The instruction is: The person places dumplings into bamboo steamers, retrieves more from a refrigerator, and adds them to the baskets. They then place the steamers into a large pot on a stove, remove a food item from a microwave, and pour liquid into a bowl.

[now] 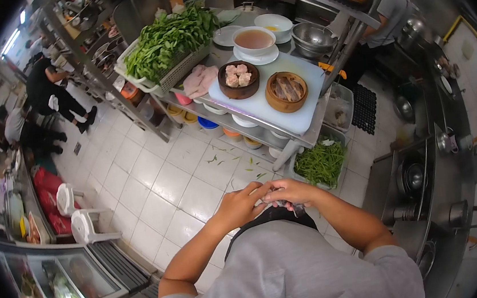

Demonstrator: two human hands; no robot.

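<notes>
My left hand and my right hand meet in front of my waist, fingers bent inward and touching. Between them is a small greyish thing, partly hidden and too small to name. Beyond my hands, a dark round steamer with several pink dumplings stands on a white cutting board. To its right is a lighter bamboo steamer holding brown strips. A bowl of brownish broth sits on a plate behind them.
Leafy greens fill a white basket at the counter's left. A tub of cut greens stands below the counter's right end. White stools and a glass-topped fridge are at left. People work at the far left and upper right.
</notes>
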